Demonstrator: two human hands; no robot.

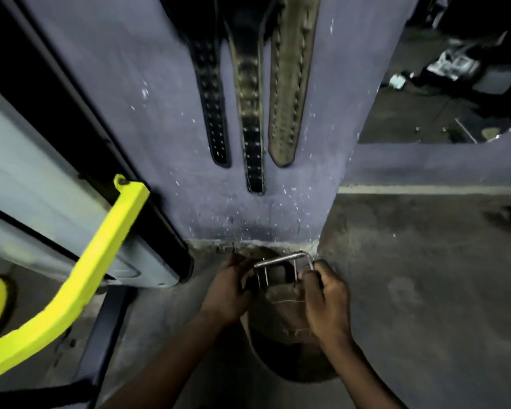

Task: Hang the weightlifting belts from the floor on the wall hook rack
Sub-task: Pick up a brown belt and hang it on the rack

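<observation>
A worn brown weightlifting belt (289, 326) hangs in front of me above the floor, its metal buckle (281, 262) uppermost. My left hand (229, 293) grips the belt's left side by the buckle. My right hand (326, 302) grips the right end of the buckle frame. Three belts hang on the purple wall column above: a black one (214, 113), a dark studded one (252, 134) and a tan one (289, 93). The hook rack itself lies above the top of the frame, out of view.
A yellow machine arm (101, 249) and a grey and black machine panel (56, 178) stand close on the left. Grey concrete floor (425, 290) spreads to the right. Dark gym gear and clutter (455, 66) lie at the far right behind a low wall.
</observation>
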